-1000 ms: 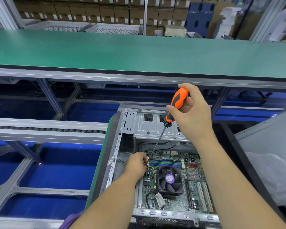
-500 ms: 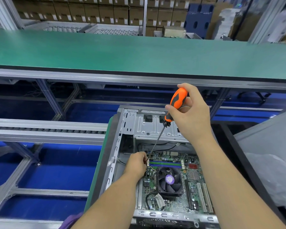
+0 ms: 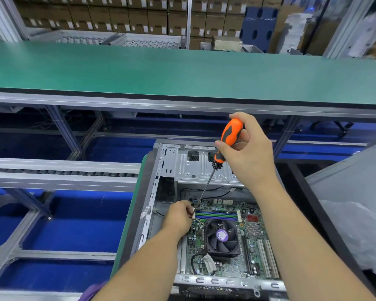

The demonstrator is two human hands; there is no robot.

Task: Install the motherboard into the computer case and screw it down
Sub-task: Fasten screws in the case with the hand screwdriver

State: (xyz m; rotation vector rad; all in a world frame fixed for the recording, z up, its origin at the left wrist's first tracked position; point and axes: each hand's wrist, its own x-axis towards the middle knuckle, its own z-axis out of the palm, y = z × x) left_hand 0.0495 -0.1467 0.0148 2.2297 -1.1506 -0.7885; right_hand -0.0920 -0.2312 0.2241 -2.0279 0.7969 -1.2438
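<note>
An open grey computer case (image 3: 152, 192) lies on its side, with the green motherboard (image 3: 248, 233) lying flat inside it. A black CPU fan (image 3: 223, 235) sits mid-board. My right hand (image 3: 250, 157) grips the orange and black handle of a screwdriver (image 3: 228, 137). Its thin shaft slants down-left to the board's far left corner. There my left hand (image 3: 179, 216) has its fingers curled around the shaft's tip. The tip and any screw are hidden by those fingers.
A long green workbench (image 3: 182, 70) spans the back, with stacked cardboard boxes (image 3: 117, 16) behind it. A roller conveyor rail (image 3: 63, 170) runs on the left over blue flooring. White plastic sheeting (image 3: 356, 224) lies to the right of the case.
Both hands stay at the same corner. The screwdriver handle has shifted only slightly in my right hand's fingers.
</note>
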